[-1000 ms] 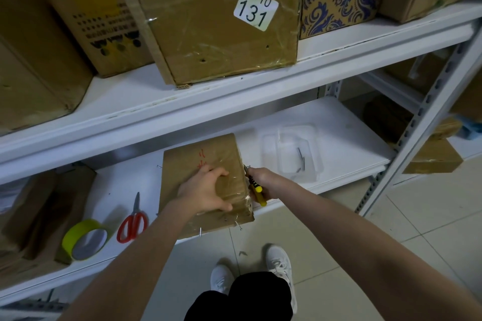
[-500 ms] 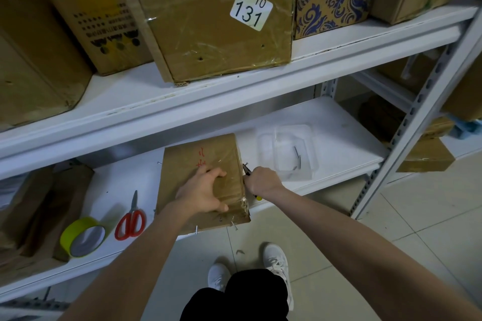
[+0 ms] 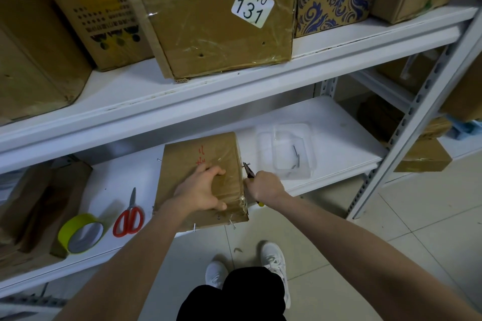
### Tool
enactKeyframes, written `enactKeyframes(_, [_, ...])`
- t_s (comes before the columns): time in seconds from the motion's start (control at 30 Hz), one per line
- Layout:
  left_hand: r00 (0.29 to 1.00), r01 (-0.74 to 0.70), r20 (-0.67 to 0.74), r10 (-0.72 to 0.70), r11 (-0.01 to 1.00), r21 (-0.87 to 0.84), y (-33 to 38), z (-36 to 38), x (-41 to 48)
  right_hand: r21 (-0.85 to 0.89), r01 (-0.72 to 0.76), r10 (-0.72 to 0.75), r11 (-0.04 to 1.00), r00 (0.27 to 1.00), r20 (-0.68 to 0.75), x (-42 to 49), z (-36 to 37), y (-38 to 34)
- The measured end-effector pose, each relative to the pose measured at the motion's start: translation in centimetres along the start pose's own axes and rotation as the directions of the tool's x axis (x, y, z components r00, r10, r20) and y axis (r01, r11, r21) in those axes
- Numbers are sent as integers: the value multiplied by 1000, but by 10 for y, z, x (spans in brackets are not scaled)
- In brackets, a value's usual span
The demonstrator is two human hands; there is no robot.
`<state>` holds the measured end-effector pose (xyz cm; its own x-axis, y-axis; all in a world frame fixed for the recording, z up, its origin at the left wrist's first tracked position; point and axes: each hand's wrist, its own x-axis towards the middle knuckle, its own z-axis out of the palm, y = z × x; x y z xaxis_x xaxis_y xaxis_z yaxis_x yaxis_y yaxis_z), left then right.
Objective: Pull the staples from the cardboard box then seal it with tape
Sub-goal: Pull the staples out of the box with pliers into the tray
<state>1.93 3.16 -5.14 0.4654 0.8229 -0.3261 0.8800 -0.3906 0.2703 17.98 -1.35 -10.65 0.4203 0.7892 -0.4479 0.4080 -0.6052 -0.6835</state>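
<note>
A small brown cardboard box (image 3: 208,148) with red writing lies on the lower white shelf (image 3: 347,138), its near end jutting over the shelf's edge. My left hand (image 3: 200,190) presses on its top, thumb hooked over the near edge. My right hand (image 3: 266,186) grips yellow-handled pliers (image 3: 247,171) at the box's right side; their jaws hold a metal staple beside the box wall. More staples (image 3: 194,227) stick out of the box's near face. A roll of yellow tape (image 3: 80,233) lies at the left.
Red-handled scissors (image 3: 129,217) lie between the tape and the box. A clear plastic tray (image 3: 287,151) with pulled staples sits right of the box. The upper shelf (image 3: 234,86) with large cartons hangs close overhead. A grey upright post (image 3: 407,122) stands at the right.
My right hand has moved forward along the box's right side, and the plier jaws now show a staple out beside the wall. My left hand has stayed on the box top.
</note>
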Motion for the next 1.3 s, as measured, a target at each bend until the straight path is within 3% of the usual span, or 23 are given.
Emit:
enactKeyframes(0.1, [1000,-4,-4,4,1000,-11,2,-1,0,365,-197,124,910,969,213,4,-7,-5])
enactKeyframes(0.17, [1000,-9,3,9,1000,-14,2,-1,0,440,-299,167,847,935,313,1,-11,-10])
enactKeyframes(0.27, [1000,-11,-1,11,1000,-19,1,0,-1,231,-152,133,961,987,95,-2,-9,-4])
enactKeyframes(0.33, [1000,-13,-6,13,1000,-28,0,0,-1,212,-127,107,969,989,102,2,-9,0])
enactKeyframes(0.43, [1000,-7,-13,7,999,-50,0,-1,-1,319,-154,105,935,980,166,0,-26,0])
enactKeyframes(0.6, [1000,6,-4,-7,999,-51,3,-2,0,32,22,-20,999,999,-47,3,-75,-1])
enactKeyframes(0.8, [999,33,7,-32,997,-76,1,4,-6,-320,-20,-37,947,985,-171,13,-95,17])
enactKeyframes(0.97, [972,169,-128,-199,963,-212,-25,-2,-15,-404,-22,-43,915,987,-152,16,-95,20])
enactKeyframes(1.03, [921,244,-244,-303,939,-243,-35,-9,-19,-362,23,-91,932,981,-170,12,-93,17])
enactKeyframes(1.1, [874,319,-295,-387,914,-252,-42,-11,-23,-213,80,-108,974,987,-122,7,-88,10])
enactKeyframes(1.2, [843,425,-203,-499,847,-319,-49,-8,-27,169,88,-101,982,992,72,-9,-73,-5])
enactKeyframes(1.3, [846,450,-118,-521,814,-367,-51,-3,-33,402,-100,-43,910,943,331,-29,-60,-16])
